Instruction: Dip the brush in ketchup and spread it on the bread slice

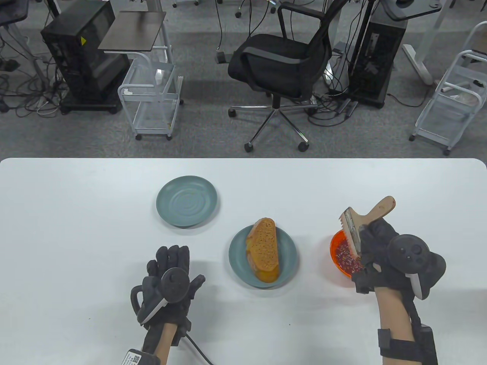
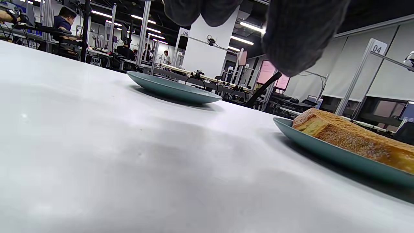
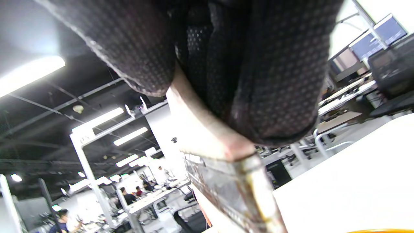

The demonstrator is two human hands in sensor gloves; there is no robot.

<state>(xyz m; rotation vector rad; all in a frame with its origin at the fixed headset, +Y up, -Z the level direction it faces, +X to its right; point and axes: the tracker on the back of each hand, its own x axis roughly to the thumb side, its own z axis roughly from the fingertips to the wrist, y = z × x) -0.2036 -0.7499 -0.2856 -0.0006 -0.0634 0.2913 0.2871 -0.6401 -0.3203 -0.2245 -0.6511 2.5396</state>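
A slice of brown bread [image 1: 264, 249] lies on a teal plate [image 1: 237, 262] in the middle of the white table; both show at the right of the left wrist view, bread [image 2: 352, 142] on plate [image 2: 326, 153]. An orange bowl of ketchup [image 1: 342, 255] sits to the plate's right. My right hand [image 1: 374, 247] grips a wooden-handled brush [image 1: 359, 224] over the bowl, bristles pointing left over its far rim. In the right wrist view the brush's metal ferrule [image 3: 233, 191] shows under my fingers [image 3: 275, 81]. My left hand [image 1: 171, 277] rests flat on the table, left of the plate, holding nothing.
A second, empty teal plate [image 1: 187, 200] sits farther back left, also in the left wrist view [image 2: 174, 90]. The table's far edge runs across the view; beyond it stand an office chair [image 1: 279, 68], wire carts [image 1: 150, 102] and computer cases.
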